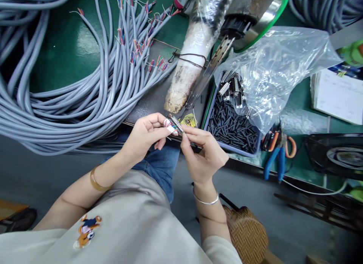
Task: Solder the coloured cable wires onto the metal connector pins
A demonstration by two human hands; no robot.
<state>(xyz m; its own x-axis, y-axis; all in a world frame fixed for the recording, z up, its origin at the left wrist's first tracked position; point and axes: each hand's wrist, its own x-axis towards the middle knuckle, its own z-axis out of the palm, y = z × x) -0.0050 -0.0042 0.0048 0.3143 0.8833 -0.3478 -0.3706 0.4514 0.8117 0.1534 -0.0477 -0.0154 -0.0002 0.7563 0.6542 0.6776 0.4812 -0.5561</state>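
Observation:
A multi-pin connector (176,124) with a metal shell and thin coloured wires is held between my two hands at the bench edge. My left hand (149,135) pinches its wired side; white tape or wrapping shows on the fingertips. On the other end, my right hand (202,148) grips the connector between thumb and fingers. Just beyond my fingers lies a small yellow piece (189,119). Past that, the tip of a white wrapped tube (181,82), tied with dark wire, points toward me. Finger contact hides part of the connector.
Grey cables (93,93) with stripped coloured ends cover the left. A bin (230,147) holds short black tubes (232,124); loose connectors (234,88) lie in a clear plastic bag (283,67) over it. Blue-handled pliers (275,162), a paper pad (338,95) and a green-rimmed spool (263,27) are right.

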